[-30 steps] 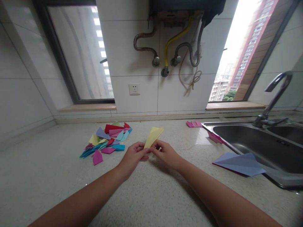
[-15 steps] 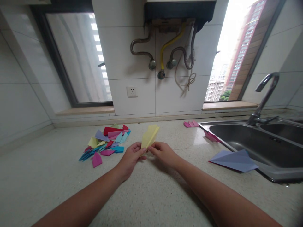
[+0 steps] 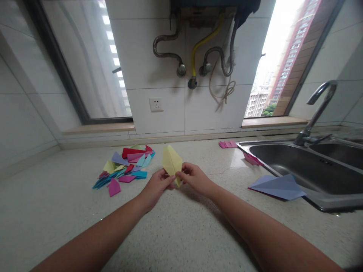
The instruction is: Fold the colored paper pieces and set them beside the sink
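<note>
A folded piece of yellow paper (image 3: pixel 171 160), kite-shaped with a crease down its middle, is held up over the counter between both hands. My left hand (image 3: pixel 159 184) pinches its lower left edge with thumb and fingers. On the other side my right hand (image 3: pixel 195 178) grips the lower right edge, thumb in front near the crease. The paper's narrow end points down between the thumbs, and its broad end faces away from me. Fingers behind the sheet are partly hidden.
Left on the speckled counter (image 3: pixel 159 234) lies a pile of folded coloured papers (image 3: pixel 127 164). To the right, a lilac folded paper (image 3: pixel 278 187) rests by the steel sink (image 3: pixel 314 200) with its faucet (image 3: pixel 320 109). Pink folded papers (image 3: pixel 227 144) lie near the sink's back corner.
The yellow paper has turned and opened out, showing a kite shape with a central crease instead of a slanted, folded side. Both hands still hold it. The view has tilted slightly downward.
</note>
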A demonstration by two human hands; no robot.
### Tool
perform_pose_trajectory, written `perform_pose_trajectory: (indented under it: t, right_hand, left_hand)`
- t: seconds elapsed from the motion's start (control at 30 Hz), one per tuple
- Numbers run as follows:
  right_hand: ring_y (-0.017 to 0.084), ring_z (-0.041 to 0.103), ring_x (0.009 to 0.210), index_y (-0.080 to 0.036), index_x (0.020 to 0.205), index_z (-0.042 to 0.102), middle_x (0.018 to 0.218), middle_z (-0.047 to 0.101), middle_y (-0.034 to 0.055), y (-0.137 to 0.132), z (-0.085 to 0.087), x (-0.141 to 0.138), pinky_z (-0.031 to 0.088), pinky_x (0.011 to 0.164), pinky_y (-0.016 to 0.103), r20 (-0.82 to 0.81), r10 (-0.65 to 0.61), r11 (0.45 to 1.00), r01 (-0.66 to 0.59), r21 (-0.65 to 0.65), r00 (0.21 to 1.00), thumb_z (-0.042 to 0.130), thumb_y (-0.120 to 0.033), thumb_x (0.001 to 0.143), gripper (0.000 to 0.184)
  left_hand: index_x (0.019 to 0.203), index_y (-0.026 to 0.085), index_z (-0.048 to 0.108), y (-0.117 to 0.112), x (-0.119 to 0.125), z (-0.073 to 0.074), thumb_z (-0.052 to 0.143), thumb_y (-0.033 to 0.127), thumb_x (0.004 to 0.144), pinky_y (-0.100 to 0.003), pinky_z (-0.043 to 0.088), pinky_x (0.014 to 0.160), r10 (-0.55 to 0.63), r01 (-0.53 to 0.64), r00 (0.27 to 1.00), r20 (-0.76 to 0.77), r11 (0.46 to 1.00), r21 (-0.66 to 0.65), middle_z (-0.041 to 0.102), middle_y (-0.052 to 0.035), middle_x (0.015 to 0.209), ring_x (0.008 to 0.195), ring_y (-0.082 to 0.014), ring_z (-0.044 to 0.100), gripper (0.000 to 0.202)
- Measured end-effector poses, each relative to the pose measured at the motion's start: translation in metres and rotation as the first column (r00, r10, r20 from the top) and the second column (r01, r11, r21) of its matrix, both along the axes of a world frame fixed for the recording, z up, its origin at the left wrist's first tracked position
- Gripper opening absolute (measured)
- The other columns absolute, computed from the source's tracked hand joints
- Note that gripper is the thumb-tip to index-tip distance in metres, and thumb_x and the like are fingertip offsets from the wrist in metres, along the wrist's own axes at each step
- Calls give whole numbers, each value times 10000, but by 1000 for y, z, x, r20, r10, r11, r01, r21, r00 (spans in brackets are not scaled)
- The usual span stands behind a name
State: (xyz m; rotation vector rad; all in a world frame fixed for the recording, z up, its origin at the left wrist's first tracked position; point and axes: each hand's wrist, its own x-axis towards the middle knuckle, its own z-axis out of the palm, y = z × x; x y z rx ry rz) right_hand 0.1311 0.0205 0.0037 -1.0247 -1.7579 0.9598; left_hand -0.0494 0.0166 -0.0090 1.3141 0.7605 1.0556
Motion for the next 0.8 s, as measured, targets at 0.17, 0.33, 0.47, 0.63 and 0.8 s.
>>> perform_pose_trajectory:
  t: [0.17,0.33,0.47,0.63,0.8]
  right_hand:
    - [136,598,730,-152,929,646,840,669,48,-2,0,-2,462,641,251,-5,75,997,-75,-23,997,627,-298,827,179]
    - [136,599,736,-141,936,652,856,677,55,0,-1,0,468,658,255,-53,99,993,-102,-52,994,643,-287,810,192]
    - [127,592,709,-131,928,647,860,673,58,-2,4,0,476,649,257,-102,119,988,-128,-85,988,631,-283,808,194]
    - [117,585,663,-127,941,639,842,663,53,-4,7,1,485,629,263,-134,128,983,-144,-114,983,620,-286,814,204]
    - [123,602,671,-145,930,627,816,668,44,-1,3,3,495,626,262,-151,122,986,-138,-99,981,622,-313,820,202]
  left_hand:
    - [1080,117,653,0,-1,0,742,379,752,-262,472,611,-8,7,999,-33,1000,-7,683,-147,1028,832,-193,638,429]
    - [1100,119,640,-1,0,2,740,372,755,-273,496,623,-23,22,999,-42,999,-25,687,-151,1048,869,-215,658,439]
    - [1073,111,641,0,0,2,735,370,758,-270,508,624,-2,1,998,-56,1000,-22,693,-152,1028,862,-215,660,418]
    - [1080,125,642,1,-1,0,709,384,782,-269,515,628,5,-4,999,-45,1000,23,692,-140,1019,855,-211,661,400]
    - [1083,134,646,2,-3,0,718,399,767,-275,522,627,42,-40,998,-50,998,38,696,-135,1007,828,-210,674,418]
